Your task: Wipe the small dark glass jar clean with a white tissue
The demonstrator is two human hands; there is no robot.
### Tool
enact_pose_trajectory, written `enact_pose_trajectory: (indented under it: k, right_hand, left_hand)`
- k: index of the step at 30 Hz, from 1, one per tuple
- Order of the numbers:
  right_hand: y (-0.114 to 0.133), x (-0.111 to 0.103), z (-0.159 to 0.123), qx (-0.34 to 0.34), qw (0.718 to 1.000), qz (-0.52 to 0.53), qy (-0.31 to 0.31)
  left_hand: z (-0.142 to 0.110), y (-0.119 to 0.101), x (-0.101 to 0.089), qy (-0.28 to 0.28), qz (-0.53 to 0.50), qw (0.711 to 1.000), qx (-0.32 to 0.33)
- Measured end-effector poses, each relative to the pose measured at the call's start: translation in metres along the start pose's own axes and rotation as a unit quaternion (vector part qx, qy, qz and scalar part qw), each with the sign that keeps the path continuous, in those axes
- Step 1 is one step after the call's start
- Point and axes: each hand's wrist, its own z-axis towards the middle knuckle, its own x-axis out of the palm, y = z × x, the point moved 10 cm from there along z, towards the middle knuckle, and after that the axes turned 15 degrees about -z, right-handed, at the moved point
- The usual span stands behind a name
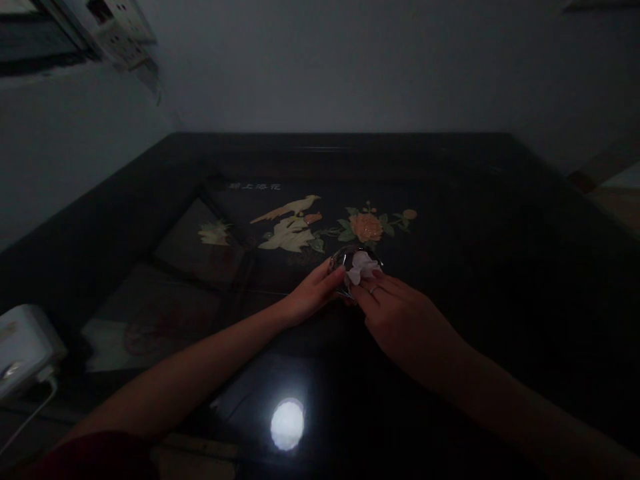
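"Left hand [315,283] curls round a shiny bowl [345,253], fingers partly closed."
"And the white tissue [363,264]?"
"Held against it by the right hand [397,310], fingers bent."
"Where's the bowl?"
"Over the black table [480,220], just this side of its flower picture [367,227]."

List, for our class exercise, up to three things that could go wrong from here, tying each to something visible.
1. The shiny round object looks smooth, so it might slip from the left hand onto the glossy black table.
2. The ring on the right hand is close to the object and could perhaps scratch it.
3. In this dim light, spots beneath the white crumpled wad could be missed.
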Motion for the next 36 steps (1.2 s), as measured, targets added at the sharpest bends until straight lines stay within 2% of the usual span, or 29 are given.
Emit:
enact_pose_trajectory:
  k: [4,7,11,16,21,26,31,36]
  right_hand:
    - [-0.008,0.007,0.000,0.033,0.994,0.096,0.038]
    - [-0.009,0.009,0.000,0.043,0.991,0.119,0.035]
    - [-0.004,0.011,0.000,0.023,0.996,0.084,0.009]
    - [0.004,0.005,-0.002,-0.009,0.999,-0.026,-0.046]
    - [0.005,0.002,-0.001,-0.010,0.997,-0.063,-0.042]
    - [-0.001,0.000,0.001,0.002,1.000,0.004,-0.008]
    - [-0.011,0.010,0.000,0.042,0.991,0.116,0.055]
    - [-0.011,0.014,0.000,0.054,0.986,0.155,0.033]
  left_hand:
    - [0.001,0.002,-0.005,0.004,0.001,1.000,0.004]
    - [0.002,0.002,-0.007,0.003,-0.003,1.000,0.005]
    - [0.002,0.000,-0.007,0.006,-0.003,1.000,0.012]
    - [0.001,0.000,-0.003,0.008,0.003,1.000,0.005]
    - [0.000,-0.002,-0.001,-0.008,-0.002,1.000,0.000]
    - [0.001,0.000,-0.002,-0.001,-0.004,1.000,0.001]
    - [0.001,0.000,-0.002,0.012,0.000,1.000,0.009]
    - [0.001,0.000,-0.006,-0.003,-0.001,1.000,0.005]
